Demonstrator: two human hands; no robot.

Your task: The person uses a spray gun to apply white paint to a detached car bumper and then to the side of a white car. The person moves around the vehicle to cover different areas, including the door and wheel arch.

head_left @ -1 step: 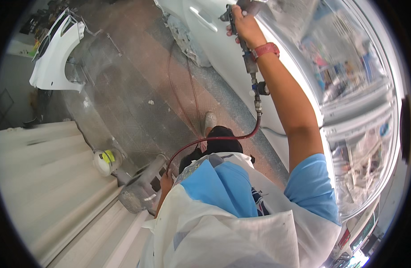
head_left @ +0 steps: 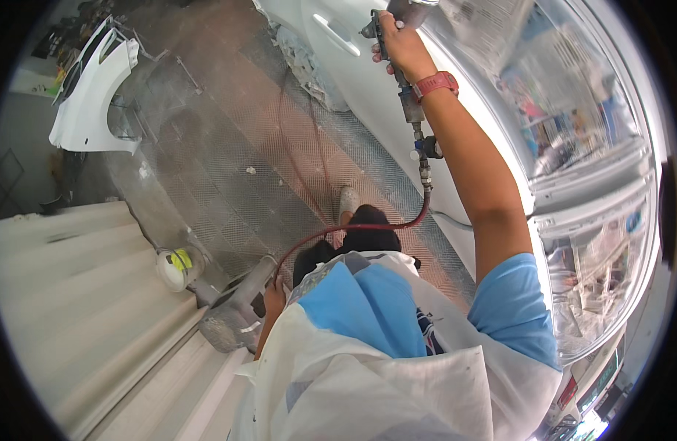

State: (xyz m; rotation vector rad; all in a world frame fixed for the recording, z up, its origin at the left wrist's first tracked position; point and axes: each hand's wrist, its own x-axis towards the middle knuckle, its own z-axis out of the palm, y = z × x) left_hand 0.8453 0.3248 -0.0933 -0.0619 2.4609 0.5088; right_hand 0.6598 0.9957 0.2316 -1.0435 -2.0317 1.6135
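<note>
My right hand [head_left: 408,53] is wrapped around the grip of a spray gun [head_left: 410,103], held up beside a white car body [head_left: 382,95]. A cup [head_left: 412,10] on top of the gun is partly cut off by the picture's upper edge. From the fittings under the grip, a dark red air hose [head_left: 338,228] curves down across my front to the left. Low at my left side, my left hand [head_left: 274,300] is closed around that hose. Part of this hand is hidden by the white cloth over my clothes.
Newspaper and clear film cover the car's windows [head_left: 566,110]. Crumpled masking film [head_left: 305,70] hangs along its lower edge. A loose white fender [head_left: 92,103] stands far left. Ribbed pale panels [head_left: 81,287] and a round white container [head_left: 175,268] are nearer left. More hose trails over the grated floor [head_left: 228,140].
The whole view has shifted very slightly, and a little more of the gun's cup shows. Both hands keep their holds.
</note>
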